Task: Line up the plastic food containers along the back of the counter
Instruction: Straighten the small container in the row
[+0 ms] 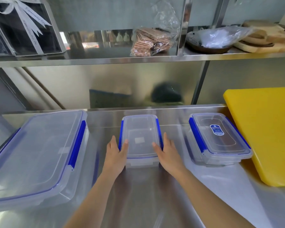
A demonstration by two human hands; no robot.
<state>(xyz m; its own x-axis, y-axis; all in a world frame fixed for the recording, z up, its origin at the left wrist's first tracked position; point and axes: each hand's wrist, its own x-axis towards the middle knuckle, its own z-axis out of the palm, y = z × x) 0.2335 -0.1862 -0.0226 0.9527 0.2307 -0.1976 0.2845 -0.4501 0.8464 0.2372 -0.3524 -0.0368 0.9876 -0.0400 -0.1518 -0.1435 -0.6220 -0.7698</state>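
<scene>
Counter [138, 195] of brushed steel carries a small clear lidded plastic container with blue side clips [140, 139], its long axis running 12 to 6 o'clock, far end near the back edge. Left hand [115, 155] and right hand [166, 153] clasp its near long sides, fingers straight, thumbs resting on the lid. Large clear container [36, 155] sits at 9 o'clock, a labelled one [219, 139] at 3 o'clock.
</scene>
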